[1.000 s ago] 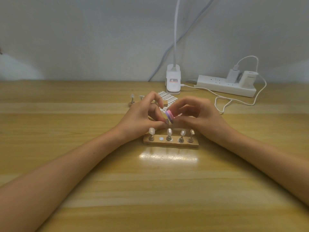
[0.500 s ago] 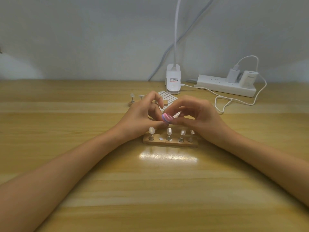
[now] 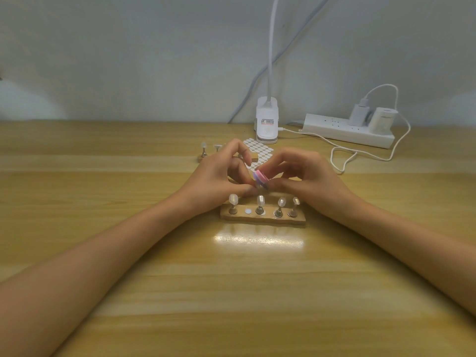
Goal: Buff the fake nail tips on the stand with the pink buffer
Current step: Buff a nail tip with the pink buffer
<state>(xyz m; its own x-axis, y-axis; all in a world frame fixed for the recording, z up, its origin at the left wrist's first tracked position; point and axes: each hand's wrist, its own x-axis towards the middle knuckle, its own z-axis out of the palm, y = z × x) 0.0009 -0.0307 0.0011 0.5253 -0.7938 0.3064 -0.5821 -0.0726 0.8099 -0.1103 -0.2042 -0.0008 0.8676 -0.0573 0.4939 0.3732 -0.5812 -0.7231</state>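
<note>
A wooden stand (image 3: 262, 219) lies on the table in the middle, with several fake nail tips (image 3: 260, 201) upright on metal pegs and one bare round spot in the row. Just behind it my right hand (image 3: 306, 176) pinches the pink buffer (image 3: 260, 178) between thumb and fingers. My left hand (image 3: 219, 177) meets it from the left, its fingertips pinching a small nail tip on a peg against the buffer; the tip itself is mostly hidden by my fingers.
A second stand with nail tips (image 3: 204, 150) and a sheet of white adhesive dots (image 3: 260, 150) lie behind my hands. A white clip lamp (image 3: 267, 122), a power strip (image 3: 347, 130) and a looping white cable (image 3: 360, 153) sit along the back of the wooden table (image 3: 231, 292).
The buffer has slid slightly left then back right in small strokes against the held tip. Both hands stay in place behind the stand.
</note>
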